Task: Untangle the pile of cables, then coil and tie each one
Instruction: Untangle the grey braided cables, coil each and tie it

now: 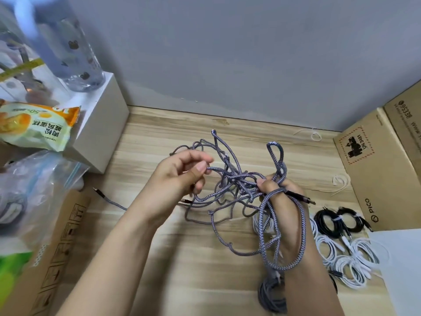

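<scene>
A tangle of grey braided cables [230, 179] hangs above the wooden table [182, 258] between my hands. My left hand [180, 176] pinches one strand of the tangle between thumb and fingers. My right hand [284, 201] grips a bunch of the same cables, with loops wound over its back and a dark plug [300, 197] sticking out to the right. A loose cable end [100, 193] lies on the table at the left. A coiled grey cable [271, 295] lies under my right forearm.
Coiled and tied black cables [337, 221] and white cables [348, 261] lie at the right. White ties [339, 181] lie near a cardboard box [373, 179]. At the left stand a white box [100, 133], a snack packet [38, 124], a plastic bag [34, 190] and another cardboard box [57, 247].
</scene>
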